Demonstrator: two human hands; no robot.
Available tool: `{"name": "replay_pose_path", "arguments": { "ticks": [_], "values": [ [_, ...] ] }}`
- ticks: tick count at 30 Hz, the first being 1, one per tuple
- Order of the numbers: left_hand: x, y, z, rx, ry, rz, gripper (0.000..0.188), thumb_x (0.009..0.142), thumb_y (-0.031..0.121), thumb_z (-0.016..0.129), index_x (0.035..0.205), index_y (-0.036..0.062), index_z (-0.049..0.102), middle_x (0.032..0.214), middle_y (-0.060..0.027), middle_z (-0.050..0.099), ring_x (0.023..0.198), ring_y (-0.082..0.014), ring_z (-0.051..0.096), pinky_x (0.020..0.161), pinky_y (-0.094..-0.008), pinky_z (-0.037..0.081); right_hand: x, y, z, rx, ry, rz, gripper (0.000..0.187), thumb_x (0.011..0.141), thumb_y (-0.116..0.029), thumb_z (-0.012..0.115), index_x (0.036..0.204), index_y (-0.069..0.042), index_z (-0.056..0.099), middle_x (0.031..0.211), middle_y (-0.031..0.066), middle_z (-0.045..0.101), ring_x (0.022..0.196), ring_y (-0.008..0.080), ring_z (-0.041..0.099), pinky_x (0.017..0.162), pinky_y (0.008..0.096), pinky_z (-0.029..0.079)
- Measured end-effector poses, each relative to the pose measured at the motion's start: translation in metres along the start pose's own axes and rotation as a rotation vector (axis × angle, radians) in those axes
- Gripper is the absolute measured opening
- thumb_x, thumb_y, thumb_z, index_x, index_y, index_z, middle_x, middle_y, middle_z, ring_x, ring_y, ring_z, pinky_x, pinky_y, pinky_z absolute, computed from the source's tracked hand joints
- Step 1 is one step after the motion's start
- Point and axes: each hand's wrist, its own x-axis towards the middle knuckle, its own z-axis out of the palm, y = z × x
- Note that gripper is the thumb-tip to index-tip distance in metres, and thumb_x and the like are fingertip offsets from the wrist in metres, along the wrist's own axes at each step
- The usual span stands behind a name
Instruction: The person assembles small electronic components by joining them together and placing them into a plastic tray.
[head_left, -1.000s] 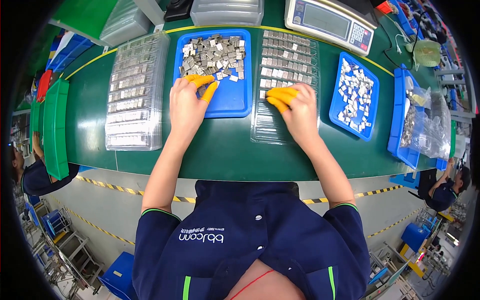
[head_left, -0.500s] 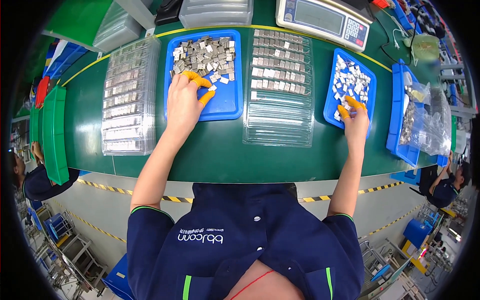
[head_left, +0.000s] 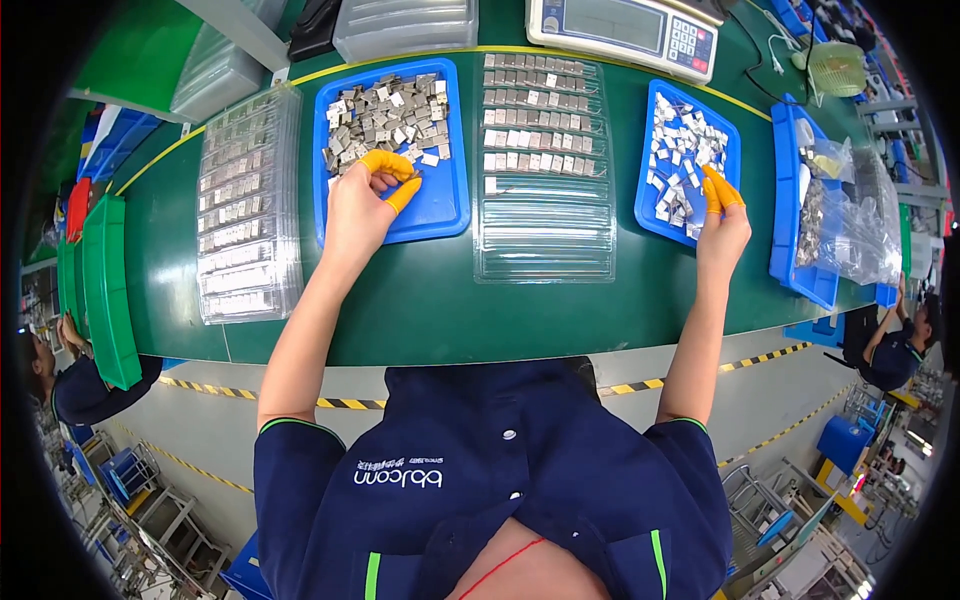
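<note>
Left hand [head_left: 358, 218], fingers [head_left: 385, 162] nearly meeting, at a blue tray [head_left: 437, 207] of metal parts [head_left: 385, 115]; right hand [head_left: 722, 238], fingers bunched, over white parts [head_left: 690, 138]; grips indiscernible. Between: clear tray [head_left: 545, 240], partly filled. Beyond: scale [head_left: 620, 28].

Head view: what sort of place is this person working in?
Most likely a factory assembly floor: small silver-grey pieces heaped in a blue tray on a green workbench, a digital scale behind, and yellow-and-black striped tape on the floor.
</note>
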Motion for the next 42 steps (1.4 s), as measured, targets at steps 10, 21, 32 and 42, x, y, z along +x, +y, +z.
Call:
{"name": "replay_pose_path", "arguments": {
  "ticks": [10,21,32,42],
  "values": [
    [-0.036,0.015,-0.006,-0.840,-0.330,-0.184,0.016,0.078,0.003,0.068,0.093,-0.0007,0.065,0.081,-0.0079,0.067,0.064,-0.0122,0.062,0.055,-0.0205,0.048,-0.017,-0.075,-0.016,1.203,-0.321,0.346,0.022,0.084,-0.003,0.061,0.105,0.003,0.063,0.097,0.0084,0.063,0.086,0.0178,0.062,0.079,0.0269,0.051],
    [-0.039,0.041,0.015,-1.018,-0.302,-0.166,0.027,0.077,0.000,0.067,0.103,-0.0066,0.061,0.096,-0.0142,0.065,0.084,-0.0192,0.065,0.078,-0.0275,0.053,-0.062,-0.153,0.007,1.307,-0.730,0.489,0.025,0.080,0.001,0.065,0.102,0.010,0.059,0.095,0.0170,0.064,0.086,0.0239,0.065,0.079,0.0298,0.053],
    [-0.055,0.049,0.040,-1.395,-0.116,-0.246,0.024,0.080,0.000,0.064,0.104,-0.0054,0.061,0.095,-0.0145,0.065,0.080,-0.0198,0.066,0.071,-0.0258,0.054,-0.077,-0.156,0.001,1.455,-0.713,0.541,0.021,0.080,0.004,0.064,0.100,0.009,0.061,0.093,0.0145,0.065,0.084,0.0229,0.066,0.079,0.0312,0.053],
    [-0.063,0.057,0.038,-1.098,-0.106,-0.167,0.026,0.078,0.000,0.066,0.104,-0.0053,0.062,0.096,-0.0134,0.066,0.082,-0.0174,0.065,0.073,-0.0245,0.052,-0.070,-0.150,-0.007,1.255,-0.783,0.359,0.022,0.075,0.006,0.067,0.097,0.006,0.064,0.091,0.0127,0.067,0.083,0.0180,0.065,0.080,0.0272,0.052]
  ]
}}
